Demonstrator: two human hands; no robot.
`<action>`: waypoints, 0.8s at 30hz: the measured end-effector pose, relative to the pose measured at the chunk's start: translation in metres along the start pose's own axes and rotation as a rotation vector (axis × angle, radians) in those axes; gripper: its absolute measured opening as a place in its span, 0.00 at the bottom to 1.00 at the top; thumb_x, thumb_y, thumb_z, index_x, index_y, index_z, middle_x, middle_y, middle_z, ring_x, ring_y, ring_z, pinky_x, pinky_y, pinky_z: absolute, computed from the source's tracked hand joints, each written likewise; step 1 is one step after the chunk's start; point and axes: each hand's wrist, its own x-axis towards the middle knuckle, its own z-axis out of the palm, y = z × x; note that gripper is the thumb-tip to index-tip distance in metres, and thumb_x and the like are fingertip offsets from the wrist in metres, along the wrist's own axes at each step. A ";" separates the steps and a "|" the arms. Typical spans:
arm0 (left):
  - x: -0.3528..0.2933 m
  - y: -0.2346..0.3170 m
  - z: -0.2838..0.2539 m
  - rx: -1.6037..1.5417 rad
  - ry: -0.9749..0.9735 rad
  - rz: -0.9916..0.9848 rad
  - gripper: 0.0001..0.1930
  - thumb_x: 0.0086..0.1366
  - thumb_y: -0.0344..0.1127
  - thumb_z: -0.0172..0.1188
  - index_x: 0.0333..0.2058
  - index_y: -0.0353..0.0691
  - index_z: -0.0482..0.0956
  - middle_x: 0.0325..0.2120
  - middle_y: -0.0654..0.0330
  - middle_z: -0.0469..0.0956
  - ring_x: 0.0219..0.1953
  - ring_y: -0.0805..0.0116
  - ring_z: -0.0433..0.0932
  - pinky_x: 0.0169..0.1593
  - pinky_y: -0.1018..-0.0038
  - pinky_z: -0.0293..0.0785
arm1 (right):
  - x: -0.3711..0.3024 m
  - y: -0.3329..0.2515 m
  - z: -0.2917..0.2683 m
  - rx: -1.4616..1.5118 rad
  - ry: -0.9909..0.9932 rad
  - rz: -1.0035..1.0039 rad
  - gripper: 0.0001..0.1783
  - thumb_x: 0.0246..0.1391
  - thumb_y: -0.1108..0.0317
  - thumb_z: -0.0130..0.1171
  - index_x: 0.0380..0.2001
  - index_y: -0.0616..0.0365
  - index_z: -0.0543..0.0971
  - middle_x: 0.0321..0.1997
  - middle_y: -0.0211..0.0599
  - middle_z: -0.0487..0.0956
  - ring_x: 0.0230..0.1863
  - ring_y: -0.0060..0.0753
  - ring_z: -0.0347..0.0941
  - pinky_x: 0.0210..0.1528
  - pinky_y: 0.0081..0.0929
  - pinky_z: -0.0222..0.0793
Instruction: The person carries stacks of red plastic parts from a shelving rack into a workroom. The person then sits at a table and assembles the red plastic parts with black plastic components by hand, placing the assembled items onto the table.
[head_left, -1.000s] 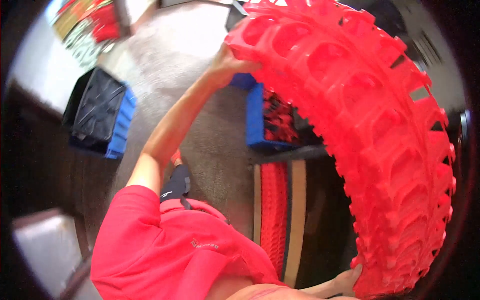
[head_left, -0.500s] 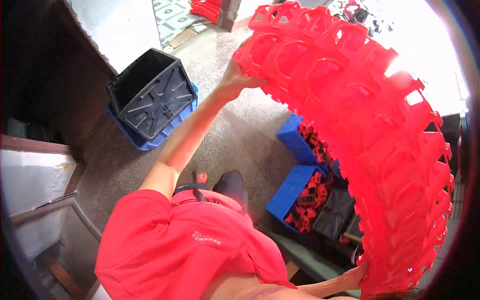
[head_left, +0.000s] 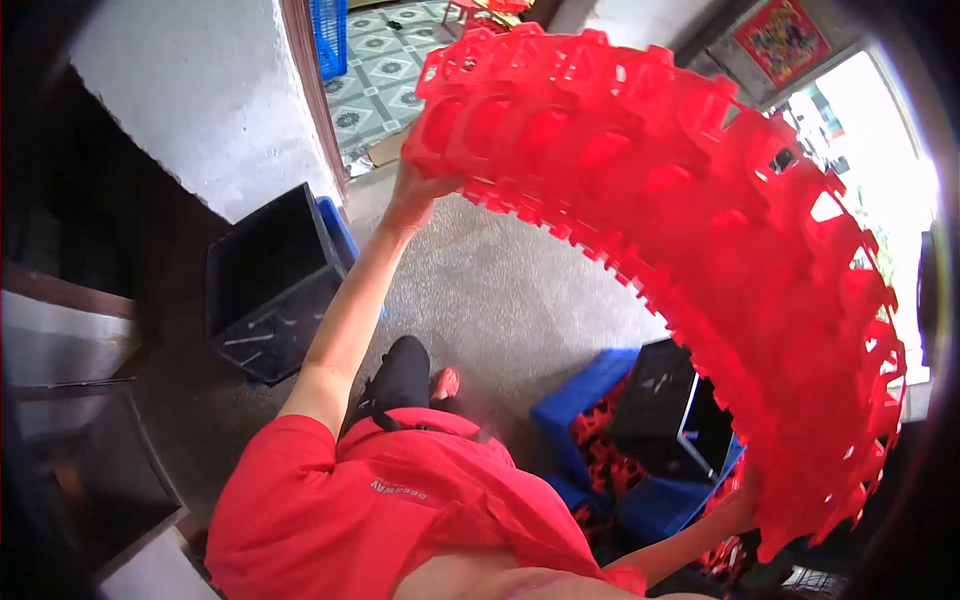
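A long, curved stack of nested red plastic pieces (head_left: pixel 640 190) with many openings arches across the upper right. Its far left end is in my left hand (head_left: pixel 418 188), with the thumb along the underside and the fingers hidden behind the plastic. Near the lower right end my right hand (head_left: pixel 738 508) grips the stack from the inner side; its fingers are mostly covered. Both arms are stretched out, and the stack bows upward between them, off the floor.
A black crate (head_left: pixel 265 270) stands on a blue one (head_left: pixel 338 232) at left. Blue bins (head_left: pixel 575 400) of red parts lie at lower right, with a black box (head_left: pixel 655 410) on top. Ahead, a doorway opens onto a patterned tile floor (head_left: pixel 385 75); a white wall (head_left: pixel 190 90) flanks it.
The doorway and tiled floor show more fully now, and the crates at left sit lower in view as I move forward. Both hands keep their hold on the stack.
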 end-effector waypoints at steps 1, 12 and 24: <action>0.023 -0.006 -0.015 0.002 0.010 0.016 0.46 0.42 0.30 0.74 0.61 0.36 0.60 0.53 0.59 0.71 0.56 0.68 0.69 0.58 0.69 0.66 | 0.014 0.002 0.032 0.028 -0.003 -0.007 0.34 0.44 0.83 0.63 0.57 0.68 0.66 0.60 0.49 0.68 0.57 0.47 0.68 0.58 0.43 0.65; 0.268 -0.052 -0.214 0.244 0.292 0.186 0.30 0.52 0.25 0.65 0.55 0.37 0.68 0.49 0.61 0.75 0.50 0.69 0.73 0.56 0.69 0.67 | 0.091 0.074 0.485 0.017 -0.268 0.227 0.30 0.40 0.81 0.68 0.51 0.69 0.71 0.47 0.43 0.78 0.41 0.39 0.77 0.43 0.30 0.76; 0.476 -0.082 -0.428 0.182 0.554 0.319 0.33 0.54 0.31 0.67 0.58 0.40 0.64 0.55 0.60 0.70 0.56 0.65 0.68 0.61 0.65 0.63 | 0.132 0.016 0.922 0.092 -0.830 -0.071 0.28 0.40 0.78 0.70 0.48 0.62 0.76 0.46 0.40 0.79 0.44 0.34 0.76 0.48 0.32 0.73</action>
